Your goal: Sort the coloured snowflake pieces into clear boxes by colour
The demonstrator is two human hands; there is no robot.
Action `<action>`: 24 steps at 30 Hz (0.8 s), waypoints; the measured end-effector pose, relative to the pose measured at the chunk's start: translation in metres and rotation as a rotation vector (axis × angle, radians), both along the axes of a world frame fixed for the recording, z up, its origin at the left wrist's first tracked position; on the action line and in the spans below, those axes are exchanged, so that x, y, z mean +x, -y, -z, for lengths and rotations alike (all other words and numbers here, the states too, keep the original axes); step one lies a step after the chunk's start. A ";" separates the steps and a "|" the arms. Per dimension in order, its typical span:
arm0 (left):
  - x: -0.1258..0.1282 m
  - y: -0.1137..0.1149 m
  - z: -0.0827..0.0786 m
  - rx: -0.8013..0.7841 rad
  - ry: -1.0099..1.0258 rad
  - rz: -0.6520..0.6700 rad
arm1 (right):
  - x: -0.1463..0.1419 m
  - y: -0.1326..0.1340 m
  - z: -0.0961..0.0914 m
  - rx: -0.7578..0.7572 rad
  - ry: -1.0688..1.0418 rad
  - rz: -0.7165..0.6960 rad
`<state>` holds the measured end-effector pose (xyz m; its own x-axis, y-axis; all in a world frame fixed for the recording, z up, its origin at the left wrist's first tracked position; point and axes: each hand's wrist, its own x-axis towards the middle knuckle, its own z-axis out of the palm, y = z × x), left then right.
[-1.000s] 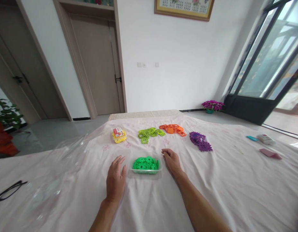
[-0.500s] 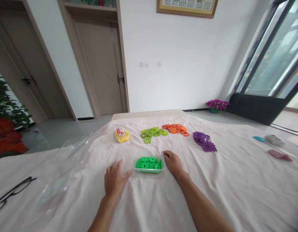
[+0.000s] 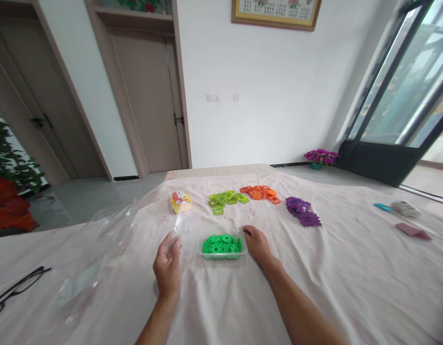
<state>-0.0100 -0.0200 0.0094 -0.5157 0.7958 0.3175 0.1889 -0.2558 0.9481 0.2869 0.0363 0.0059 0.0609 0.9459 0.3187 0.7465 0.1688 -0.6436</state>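
A clear plastic tray (image 3: 222,256) filled with green snowflake pieces (image 3: 221,243) sits on the pink-flowered cloth in front of me. My left hand (image 3: 167,269) is pinched on a clear plastic lid (image 3: 179,221), which it holds up on edge just left of the tray. My right hand (image 3: 258,244) rests on the cloth with its bent fingers against the tray's right end, gripping it.
Beyond the tray lie a small box of yellow pieces (image 3: 180,200), a light green pile (image 3: 227,198), an orange pile (image 3: 259,192) and a purple pile (image 3: 302,211). Black glasses (image 3: 16,287) and a clear plastic bag (image 3: 92,239) lie left. Small items (image 3: 404,208) lie far right.
My left hand went from lying flat and open on the cloth to pinching the clear lid and raising it. My right hand closed in on the tray's right end.
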 end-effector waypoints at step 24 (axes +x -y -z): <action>0.020 0.014 -0.012 0.295 -0.808 0.511 | -0.019 0.015 -0.019 -0.048 -0.549 -0.240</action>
<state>0.0098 -0.0342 0.0210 0.3245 0.6948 0.6419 0.5503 -0.6906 0.4693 0.2679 0.0210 0.0250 -0.0130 0.9662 0.2575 0.2473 0.2526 -0.9354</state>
